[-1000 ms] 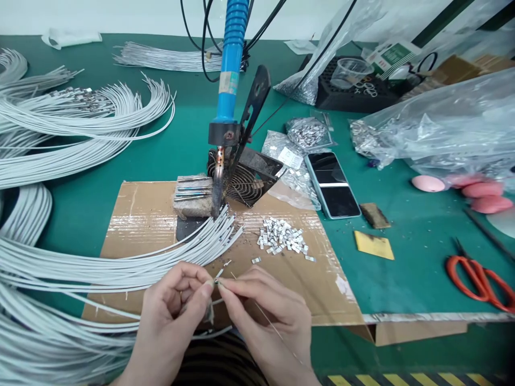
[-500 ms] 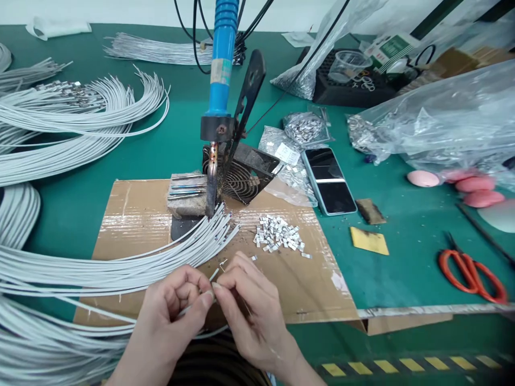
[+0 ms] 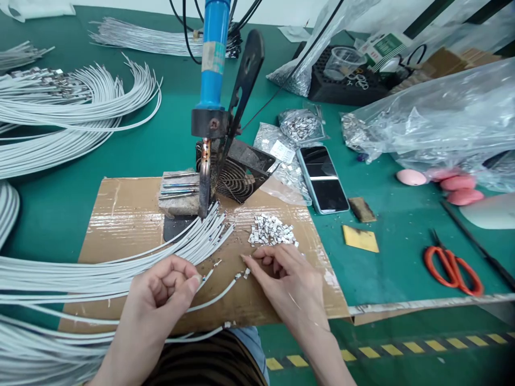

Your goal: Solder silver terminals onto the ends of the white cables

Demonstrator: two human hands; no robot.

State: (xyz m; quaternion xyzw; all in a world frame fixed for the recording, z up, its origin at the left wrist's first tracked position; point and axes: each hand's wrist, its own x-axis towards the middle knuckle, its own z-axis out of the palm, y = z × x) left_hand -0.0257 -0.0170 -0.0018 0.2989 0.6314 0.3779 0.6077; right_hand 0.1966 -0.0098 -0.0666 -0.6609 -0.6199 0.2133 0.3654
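Observation:
My left hand (image 3: 161, 289) is closed in a pinch on a thin white wire (image 3: 201, 280) whose stripped end points up and right. My right hand (image 3: 281, 273) lies on the cardboard sheet (image 3: 120, 214) with its fingers loosely apart, the fingertips just below a pile of small metal terminals (image 3: 270, 231). A second white wire with a terminal on its end (image 3: 238, 279) lies on the cardboard beside my right thumb. A fan of white wires (image 3: 193, 241) ends under the tip of a blue-handled soldering iron (image 3: 213, 59) fixed in a stand.
A small black fan (image 3: 237, 179) stands behind the iron. A phone (image 3: 322, 179), bags of terminals (image 3: 300, 126), a yellow sponge (image 3: 360, 238), orange scissors (image 3: 453, 265) and big plastic bags (image 3: 442, 118) lie to the right. Large bundles of white wire (image 3: 60, 112) fill the left.
My hands, pinched together on one wire end, have parted. The right hand moved right toward the terminal pile, and a wire with a terminal now lies on the cardboard. The view shifted down.

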